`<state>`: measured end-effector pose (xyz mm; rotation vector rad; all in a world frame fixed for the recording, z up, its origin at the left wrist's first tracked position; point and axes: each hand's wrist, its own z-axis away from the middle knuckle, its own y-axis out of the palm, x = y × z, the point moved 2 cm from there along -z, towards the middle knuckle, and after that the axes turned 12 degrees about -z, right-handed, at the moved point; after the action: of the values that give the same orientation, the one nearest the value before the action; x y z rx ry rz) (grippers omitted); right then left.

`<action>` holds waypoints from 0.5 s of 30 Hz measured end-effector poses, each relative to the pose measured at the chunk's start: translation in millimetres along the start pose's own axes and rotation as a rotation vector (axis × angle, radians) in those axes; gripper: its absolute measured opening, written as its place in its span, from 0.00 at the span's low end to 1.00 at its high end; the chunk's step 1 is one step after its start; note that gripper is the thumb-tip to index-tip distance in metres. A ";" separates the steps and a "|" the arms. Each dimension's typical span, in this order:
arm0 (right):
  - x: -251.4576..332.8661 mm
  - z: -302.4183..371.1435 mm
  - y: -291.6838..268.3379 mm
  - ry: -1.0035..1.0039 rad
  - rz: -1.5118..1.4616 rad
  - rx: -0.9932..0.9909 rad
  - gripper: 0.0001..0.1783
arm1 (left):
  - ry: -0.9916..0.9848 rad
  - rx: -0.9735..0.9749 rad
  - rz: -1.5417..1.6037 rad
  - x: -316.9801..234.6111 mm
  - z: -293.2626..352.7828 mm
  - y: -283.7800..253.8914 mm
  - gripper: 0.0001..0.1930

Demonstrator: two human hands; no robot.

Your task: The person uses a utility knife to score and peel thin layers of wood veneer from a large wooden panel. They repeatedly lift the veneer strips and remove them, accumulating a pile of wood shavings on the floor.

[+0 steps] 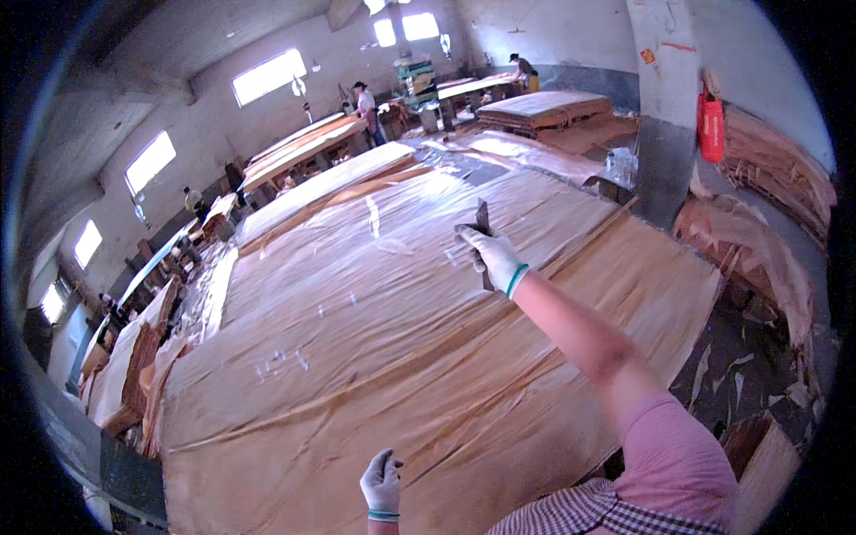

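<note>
A wide stack of thin pale-tan wood veneer sheets spreads before me, its top wrinkled and crossed by long ridges. Over its right half my gloved right hand, arm stretched out, is closed on a dark flat blade that sticks out at both ends. Low in the picture, above the near part of the sheet, my gloved left hand has loosely curled fingers and nothing visible in them. Small whitish pieces dot the veneer, and a longer pale strip lies farther off.
More veneer stacks stand at the back right, beyond mine and at the left. A pillar with a red bag rises at right. Scraps litter the floor. Co-workers stand at far tables.
</note>
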<state>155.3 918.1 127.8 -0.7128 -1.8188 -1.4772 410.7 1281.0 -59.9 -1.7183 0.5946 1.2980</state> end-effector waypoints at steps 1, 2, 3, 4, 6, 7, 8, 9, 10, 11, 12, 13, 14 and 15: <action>8.8 -6.6 -1.3 -0.007 0.008 -0.017 0.10 | 0.021 0.021 0.006 -7.3 -10.2 9.8 0.11; 17.6 -15.3 -1.4 -0.011 0.015 -0.025 0.10 | 0.023 0.027 -0.029 -9.7 -21.2 19.6 0.10; 21.7 -20.1 -10.7 -0.003 0.024 -0.046 0.10 | 0.045 0.045 -0.023 -15.8 -27.8 30.8 0.10; 14.9 -25.6 -21.9 -0.022 0.055 -0.003 0.13 | 0.036 0.048 -0.012 -22.4 -24.3 42.6 0.10; -6.5 -32.9 -33.8 0.080 0.137 0.059 0.16 | 0.000 0.023 -0.037 -29.1 -9.0 55.1 0.10; -18.4 -33.8 -34.6 0.146 0.170 0.138 0.17 | 0.038 0.031 -0.138 -30.9 0.7 58.3 0.11; -24.1 -16.2 -14.3 0.087 0.128 0.077 0.17 | 0.035 0.022 -0.227 -27.8 17.8 62.6 0.11; -38.0 -19.1 -31.4 0.078 0.171 0.283 0.17 | 0.020 -0.004 -0.263 -26.5 32.1 67.6 0.11; -43.9 -30.9 -51.4 0.143 0.326 0.243 0.15 | -0.001 -0.033 -0.293 -27.1 42.6 75.9 0.12; -47.5 -25.8 -59.3 0.172 0.316 0.245 0.15 | -0.006 -0.084 -0.373 -23.4 54.8 78.9 0.12; -55.1 -21.3 -61.7 0.208 0.299 0.260 0.15 | -0.009 -0.126 -0.469 -19.7 72.1 72.8 0.12; -57.1 -20.1 -77.1 0.270 0.410 0.306 0.16 | -0.202 -0.081 -0.528 -21.9 96.3 60.1 0.13; -70.2 -16.1 -81.2 0.386 0.365 0.380 0.16 | -0.254 -0.185 -0.641 -16.9 125.1 44.9 0.10; -88.2 -31.4 -109.9 0.415 0.435 0.322 0.15 | -0.467 -0.177 -0.530 -13.1 146.9 28.2 0.11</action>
<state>130.8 865.0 -4.2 -0.5456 -1.4231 -0.9353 308.8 1390.9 -68.1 -1.4903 -0.2404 1.3143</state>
